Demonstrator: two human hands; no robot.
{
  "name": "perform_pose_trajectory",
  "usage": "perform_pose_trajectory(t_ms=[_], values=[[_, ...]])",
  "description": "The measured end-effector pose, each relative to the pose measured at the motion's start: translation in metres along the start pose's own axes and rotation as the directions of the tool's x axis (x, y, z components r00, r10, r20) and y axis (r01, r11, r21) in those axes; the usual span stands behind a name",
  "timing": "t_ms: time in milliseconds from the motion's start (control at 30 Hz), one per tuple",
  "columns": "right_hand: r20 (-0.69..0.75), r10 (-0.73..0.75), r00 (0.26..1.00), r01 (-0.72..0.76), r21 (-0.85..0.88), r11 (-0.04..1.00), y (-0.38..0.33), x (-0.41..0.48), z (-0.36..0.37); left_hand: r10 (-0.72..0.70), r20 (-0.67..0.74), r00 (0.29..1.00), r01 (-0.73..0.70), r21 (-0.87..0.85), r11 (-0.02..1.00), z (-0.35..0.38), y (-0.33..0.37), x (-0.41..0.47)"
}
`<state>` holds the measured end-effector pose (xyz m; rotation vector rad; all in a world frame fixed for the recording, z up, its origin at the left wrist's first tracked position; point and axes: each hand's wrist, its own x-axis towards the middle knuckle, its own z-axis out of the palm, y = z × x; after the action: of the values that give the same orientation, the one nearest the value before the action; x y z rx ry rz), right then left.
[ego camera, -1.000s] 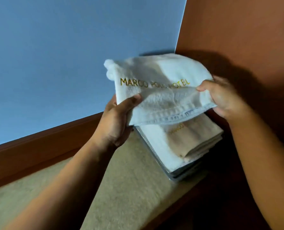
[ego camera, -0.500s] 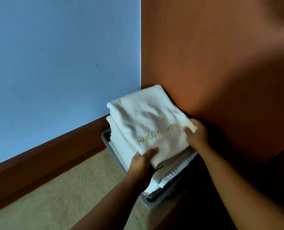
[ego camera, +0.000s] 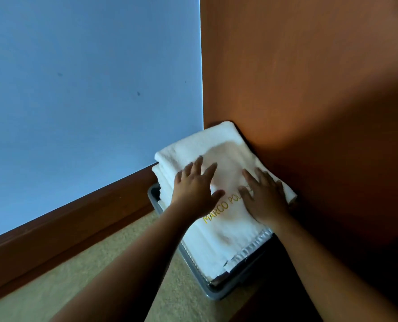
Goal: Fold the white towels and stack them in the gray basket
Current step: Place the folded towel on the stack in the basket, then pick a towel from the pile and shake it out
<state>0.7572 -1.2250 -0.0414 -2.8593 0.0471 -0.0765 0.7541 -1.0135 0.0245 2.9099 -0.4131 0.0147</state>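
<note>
Top towel: on the stack in the gray basket, under both palms.
Left hand: flat, fingers spread, towel's 9 o'clock side.
Right hand: flat, 3 o'clock side.

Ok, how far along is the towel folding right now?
Done: several folded white towels sit stacked in the gray basket, and the top towel with gold lettering lies folded on them. In hand: the left hand and right hand press flat on it. Left: lifting the hands away; no unfolded towels show, so I cannot tell if more remain.
</note>
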Motion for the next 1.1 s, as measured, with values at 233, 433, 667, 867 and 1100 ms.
perform_pose_trajectory(t_ms=[233, 433, 667, 867, 1100], values=[[-0.016, 0.044, 0.999, -0.043, 0.048, 0.998, 0.005, -0.004, 0.006, -0.016, 0.155, 0.988, 0.028, -0.071, 0.997, 0.046, -0.034, 0.036], [0.066, 0.036, 0.997, -0.04, 0.058, 0.998, 0.002, 0.001, 0.0, -0.026, 0.08, 0.996, 0.033, -0.092, 0.995, 0.054, -0.04, 0.034], [0.157, 0.061, 0.986, -0.064, 0.013, 0.998, -0.026, -0.021, -0.02, -0.01, 0.185, 0.983, 0.064, -0.292, 0.954, 0.059, -0.062, -0.06], [0.076, -0.271, 0.96, 0.27, 0.023, 0.963, -0.147, -0.091, -0.007, -0.264, 0.307, 0.915, 0.369, -0.364, 0.856, 0.059, -0.145, -0.211], [0.256, -0.577, 0.776, 0.539, 0.208, 0.816, -0.348, -0.229, 0.053, -0.599, 0.375, 0.708, 0.687, -0.562, 0.46, 0.03, -0.259, -0.479]])
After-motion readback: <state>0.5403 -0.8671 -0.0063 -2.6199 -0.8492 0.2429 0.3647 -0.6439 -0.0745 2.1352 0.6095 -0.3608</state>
